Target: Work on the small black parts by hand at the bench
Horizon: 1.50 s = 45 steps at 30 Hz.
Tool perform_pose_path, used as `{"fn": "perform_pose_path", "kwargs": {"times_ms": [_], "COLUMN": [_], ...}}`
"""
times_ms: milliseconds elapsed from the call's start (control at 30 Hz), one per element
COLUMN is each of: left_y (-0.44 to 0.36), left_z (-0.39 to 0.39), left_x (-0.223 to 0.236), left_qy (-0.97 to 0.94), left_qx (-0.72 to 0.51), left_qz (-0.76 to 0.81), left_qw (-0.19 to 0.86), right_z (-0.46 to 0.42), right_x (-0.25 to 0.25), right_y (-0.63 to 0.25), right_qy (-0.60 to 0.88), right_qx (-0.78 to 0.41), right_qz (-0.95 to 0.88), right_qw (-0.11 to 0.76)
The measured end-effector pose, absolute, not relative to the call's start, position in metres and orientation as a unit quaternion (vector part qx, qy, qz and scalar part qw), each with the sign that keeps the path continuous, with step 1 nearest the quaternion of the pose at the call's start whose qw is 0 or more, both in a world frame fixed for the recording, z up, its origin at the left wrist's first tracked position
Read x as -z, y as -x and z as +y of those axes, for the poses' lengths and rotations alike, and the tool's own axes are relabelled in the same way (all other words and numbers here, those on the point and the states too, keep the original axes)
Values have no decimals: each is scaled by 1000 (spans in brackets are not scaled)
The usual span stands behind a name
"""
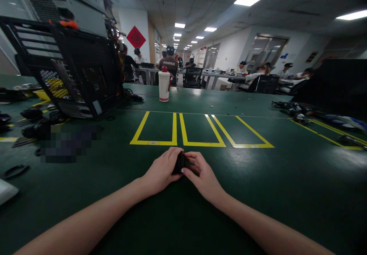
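A small black object [179, 163] with a flat, block-like shape is between my two hands, just above or on the green tabletop; its exact kind does not show. My left hand [164, 168] is wrapped round its left side, the fingers over the top and the thumb below. From the right, my right hand [203, 175] pinches its edge, with the thumb at the lower corner and the fingertips at the upper one. Much of the object is hidden by the left fingers. Beyond the hands, yellow tape outlines [204, 144] mark three areas on the table.
A white cup with a red lid [164, 86] stands farther back. A large black computer case [86, 75] fills the left, with cables and black parts around it. Cables [295, 109] and a black covered shape [332, 88] lie right. Several people sit at desks behind.
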<state>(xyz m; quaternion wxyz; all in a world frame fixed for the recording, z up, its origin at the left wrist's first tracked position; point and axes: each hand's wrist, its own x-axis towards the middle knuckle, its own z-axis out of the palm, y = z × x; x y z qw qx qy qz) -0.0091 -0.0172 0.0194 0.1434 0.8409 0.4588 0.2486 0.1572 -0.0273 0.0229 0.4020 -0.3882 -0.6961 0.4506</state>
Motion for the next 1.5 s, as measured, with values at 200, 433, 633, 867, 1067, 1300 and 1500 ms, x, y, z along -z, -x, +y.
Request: {"fn": "perform_pose_path", "kwargs": {"times_ms": [200, 433, 633, 867, 1067, 1300, 1500], "left_y": [8, 7, 7, 6, 7, 7, 7], "left_z": [-19, -20, -20, -20, -20, -19, -18], "left_x": [-22, -22, -23, -22, -23, -20, -19], "left_qy": [-842, -844, -841, -840, -840, -840, -840], "left_qx": [-248, -250, -248, -246, -245, -249, -248], "left_qz": [456, 451, 455, 459, 460, 459, 460], "left_qw": [147, 147, 155, 154, 151, 145, 145], "right_z": [-27, -26, -25, -26, -26, -26, -26], "right_x": [-24, -20, -19, -23, -24, -26, -24], "right_y": [-158, -157, -157, -157, -157, -157, -157], "right_qy": [382, 367, 388, 367, 380, 372, 356], "right_qx": [-453, -462, -484, -505, -497, -522, -512], "right_qz": [-705, -693, -672, -671, -665, -660, -664], "right_qw": [390, 414, 405, 400, 407, 392, 412]}}
